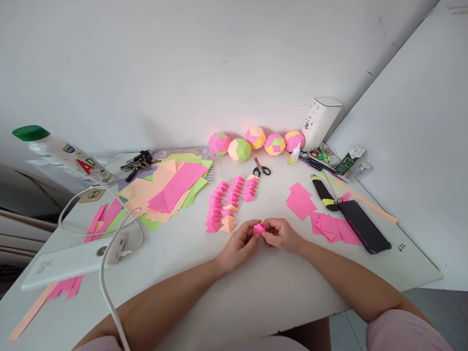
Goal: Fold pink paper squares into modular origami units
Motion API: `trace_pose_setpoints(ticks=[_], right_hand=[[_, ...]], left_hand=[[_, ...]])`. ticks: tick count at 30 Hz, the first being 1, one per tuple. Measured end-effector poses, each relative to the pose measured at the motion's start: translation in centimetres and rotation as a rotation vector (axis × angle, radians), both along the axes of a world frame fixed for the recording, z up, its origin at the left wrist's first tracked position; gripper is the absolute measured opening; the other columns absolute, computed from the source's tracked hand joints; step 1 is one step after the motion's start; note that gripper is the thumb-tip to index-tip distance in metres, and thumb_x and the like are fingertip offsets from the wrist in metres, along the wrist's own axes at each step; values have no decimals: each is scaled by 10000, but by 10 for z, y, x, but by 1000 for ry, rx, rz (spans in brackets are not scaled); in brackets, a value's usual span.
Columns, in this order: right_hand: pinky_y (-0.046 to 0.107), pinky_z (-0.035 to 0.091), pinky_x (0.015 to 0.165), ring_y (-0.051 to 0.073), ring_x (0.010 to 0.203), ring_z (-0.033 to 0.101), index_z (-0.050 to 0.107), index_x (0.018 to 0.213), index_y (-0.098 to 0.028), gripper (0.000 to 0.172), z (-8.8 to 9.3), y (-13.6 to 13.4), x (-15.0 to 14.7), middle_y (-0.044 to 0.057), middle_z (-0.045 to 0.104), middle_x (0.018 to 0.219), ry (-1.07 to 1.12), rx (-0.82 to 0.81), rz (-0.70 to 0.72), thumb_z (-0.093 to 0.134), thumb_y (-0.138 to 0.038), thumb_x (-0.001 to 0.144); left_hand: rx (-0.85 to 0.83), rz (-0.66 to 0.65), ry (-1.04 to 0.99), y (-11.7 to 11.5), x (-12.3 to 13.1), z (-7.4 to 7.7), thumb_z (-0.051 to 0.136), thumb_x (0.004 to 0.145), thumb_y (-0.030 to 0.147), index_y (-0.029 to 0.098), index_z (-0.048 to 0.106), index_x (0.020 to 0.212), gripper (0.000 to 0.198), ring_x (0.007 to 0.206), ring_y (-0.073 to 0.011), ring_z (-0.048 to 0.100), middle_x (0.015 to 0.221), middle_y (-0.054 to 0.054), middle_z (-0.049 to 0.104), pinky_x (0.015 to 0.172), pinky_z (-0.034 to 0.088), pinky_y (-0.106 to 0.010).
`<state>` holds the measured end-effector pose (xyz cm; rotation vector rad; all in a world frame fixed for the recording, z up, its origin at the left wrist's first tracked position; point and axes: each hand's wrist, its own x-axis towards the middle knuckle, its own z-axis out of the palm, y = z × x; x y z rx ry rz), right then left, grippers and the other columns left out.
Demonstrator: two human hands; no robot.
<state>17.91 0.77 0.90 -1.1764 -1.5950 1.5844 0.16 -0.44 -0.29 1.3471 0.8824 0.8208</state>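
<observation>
Between my two hands is a small folded piece of pink paper (259, 228). My left hand (242, 243) pinches its left side, and my right hand (281, 235) grips its right side; some of the fingertips are hidden behind it. Just beyond my left hand lie rows of folded pink paper units (233, 192), with a few peach ones (228, 224) among them. To the right of my right hand are flat pink paper squares (300, 201) and a second overlapping group of pink squares (332, 228).
Several faceted paper balls (239, 150) line the wall, with scissors (262, 169) and a glue bottle (293, 154) near them. A cutter (324, 192) and phone (363, 226) lie right. Coloured sheets (175, 187), a power bank (69, 262) with its cable, and a bottle (69, 156) stand left.
</observation>
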Motion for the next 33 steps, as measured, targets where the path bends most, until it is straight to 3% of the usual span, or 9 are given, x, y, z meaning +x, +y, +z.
trace_pose_setpoints(ticks=[5,11,15,20,27,30,33], right_hand=[[191,394,415,87,462,509,509,682,-161,82,-1,1,1,-37,517,538,21,16,-5,562,-189,737],[228,453,450,111,496,550,477,765,-173,79,-1,3,2,-22,559,570,157,30,15,516,-232,799],[222,452,463,110,523,551,499,847,-173,131,1,0,0,-12,577,619,74,34,24,554,-288,814],[224,441,473,103,505,524,519,724,-164,183,3,0,-1,-13,546,579,15,75,16,528,-308,837],[226,439,486,98,516,510,518,742,-161,164,1,0,-1,-13,533,600,65,111,8,518,-290,844],[213,434,476,94,531,518,494,855,-175,69,-3,-2,-2,-17,530,650,66,161,7,520,-235,832],[218,448,491,89,572,549,420,1050,-213,271,-8,-3,-2,18,558,849,85,287,-29,520,-165,803]], left_hand=[[-39,12,-55,2,0,-1,515,830,386,186,479,1138,369,630,-102,474,739,-2,538,561,376,-226],[-139,46,-62,5,-2,4,551,798,388,173,476,1135,406,506,-62,380,688,24,514,487,316,-206],[-115,55,-33,4,-1,4,570,788,374,182,495,1136,404,517,-70,401,619,49,464,504,328,-209],[-105,68,-38,4,1,6,580,783,376,190,470,1124,404,522,-65,410,662,47,466,492,350,-203],[-165,86,-92,7,2,8,533,807,438,148,539,854,294,535,-98,517,668,2,556,503,428,-239],[-163,111,-94,8,1,5,558,790,432,154,551,874,290,475,-78,454,568,42,493,469,379,-216],[-155,101,-69,8,0,4,562,781,440,152,569,862,299,438,-68,384,494,66,419,435,310,-201]])
